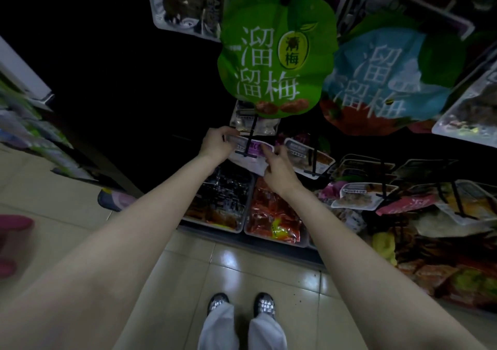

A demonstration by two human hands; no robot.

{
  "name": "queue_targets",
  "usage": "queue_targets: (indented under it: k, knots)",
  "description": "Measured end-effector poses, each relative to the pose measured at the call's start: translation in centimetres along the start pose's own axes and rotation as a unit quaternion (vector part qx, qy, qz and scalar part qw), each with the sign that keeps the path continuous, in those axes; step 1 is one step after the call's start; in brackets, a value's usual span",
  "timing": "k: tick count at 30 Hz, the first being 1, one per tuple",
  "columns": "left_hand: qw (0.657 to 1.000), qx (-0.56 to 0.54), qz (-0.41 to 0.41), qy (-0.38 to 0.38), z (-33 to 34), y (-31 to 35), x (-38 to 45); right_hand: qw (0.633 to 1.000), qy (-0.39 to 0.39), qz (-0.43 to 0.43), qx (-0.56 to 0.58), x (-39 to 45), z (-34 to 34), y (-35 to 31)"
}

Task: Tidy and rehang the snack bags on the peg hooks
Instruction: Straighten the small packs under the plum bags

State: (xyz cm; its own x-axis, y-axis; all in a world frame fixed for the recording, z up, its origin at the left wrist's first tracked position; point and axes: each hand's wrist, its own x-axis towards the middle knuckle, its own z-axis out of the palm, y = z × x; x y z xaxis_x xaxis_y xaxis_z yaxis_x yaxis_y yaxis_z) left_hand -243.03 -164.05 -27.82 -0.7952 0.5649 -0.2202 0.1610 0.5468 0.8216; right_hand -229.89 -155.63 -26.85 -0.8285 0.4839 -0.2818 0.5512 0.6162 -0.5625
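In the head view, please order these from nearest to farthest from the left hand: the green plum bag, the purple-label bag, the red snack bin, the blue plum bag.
From the left hand:
1. purple-label bag, pinched by the hand, just to its right.
2. red snack bin, below and to the right.
3. green plum bag, hanging above; close to the bin's rank, hard to call.
4. blue plum bag, far upper right.

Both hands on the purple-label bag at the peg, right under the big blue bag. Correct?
One thing is off: the bag hanging right above is the green bag; the blue bag hangs further right. The rest holds: in the head view the left hand and right hand both grip the purple-label bag at the peg.
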Motion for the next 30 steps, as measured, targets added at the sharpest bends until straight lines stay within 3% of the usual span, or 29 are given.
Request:
queue_targets:
  k: [3,6,9,12,15,18,24,30]
  knots:
    - [1.0,0.006,0.019,0.022,-1.0,0.0,-0.9,0.998,-0.008,0.058,0.004,0.4,-0.4,-1.7]
    - [0.994,0.019,0.058,0.091,-2.2,0.9,-2.7,0.994,-0.01,0.101,0.049,-0.5,-1.0,-3.4]
    - [0.986,0.025,0.116,0.116,-2.3,1.8,-5.0,0.992,0.043,0.066,0.101,-3.3,-1.7,-3.1]
    - [0.984,0.021,0.147,0.096,-1.6,2.4,-6.6,0.983,0.157,0.006,0.095,-6.8,-3.6,-0.8]
    - [0.986,0.028,0.153,0.061,-0.1,2.9,-7.6,0.971,0.229,0.021,0.058,-8.8,-5.6,2.5]
    - [0.986,0.038,0.155,0.037,1.7,2.8,-8.2,0.971,0.212,0.096,0.046,-9.0,-6.0,5.6]
    - [0.983,0.082,0.162,-0.008,2.1,1.9,-8.6,0.982,0.151,0.106,0.034,-3.7,-5.3,9.9]
    - [0.976,0.121,0.174,-0.052,1.7,1.8,-8.6,0.97,0.195,0.134,0.057,-1.3,-3.9,10.3]
